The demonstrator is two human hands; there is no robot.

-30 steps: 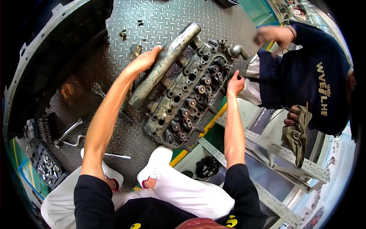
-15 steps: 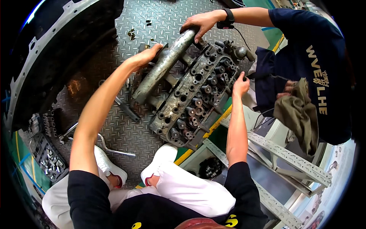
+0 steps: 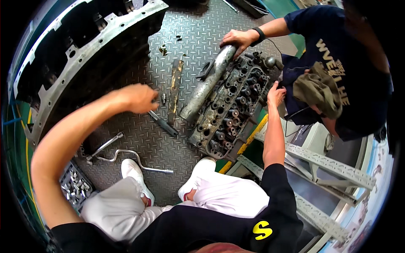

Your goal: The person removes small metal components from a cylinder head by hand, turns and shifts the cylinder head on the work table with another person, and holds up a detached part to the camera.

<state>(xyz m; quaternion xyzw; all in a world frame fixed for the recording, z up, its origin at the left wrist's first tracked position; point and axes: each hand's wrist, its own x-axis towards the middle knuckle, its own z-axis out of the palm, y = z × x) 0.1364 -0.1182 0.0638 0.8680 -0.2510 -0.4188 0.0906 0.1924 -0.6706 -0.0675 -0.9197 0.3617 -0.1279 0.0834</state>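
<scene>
Left hand (image 3: pixel 141 99), one: I am seeing its fingers curling inward, blurred, at the upper end of a black-handled tool (image 3: pixel 164 124); I cannot tell whether they are pinching it. Right hand (image 3: pixel 276 95), one: resting at the right side of the cylinder head (image 3: pixel 220 111); its fingertips are hiding from me, so I cannot tell whether they are gripping. The cylinder head itself, one: lying on the metal floor (image 3: pixel 143 135) by its yellow right edge, valve springs facing up. Pipe manifold (image 3: pixel 206 90), one: running along the head's left side, a co-worker's hand (image 3: pixel 238 39) resting on its far end. Worn strip (image 3: pixel 174 95), one: lying left of the manifold, a small socket (image 3: pixel 163 98) just beside it. Bent bar (image 3: pixel 122 152), one: lying toward the floor's near left corner, near a socket case (image 3: pixel 76 184). Curved casing (image 3: pixel 95 46), one: standing at the far left.
</scene>
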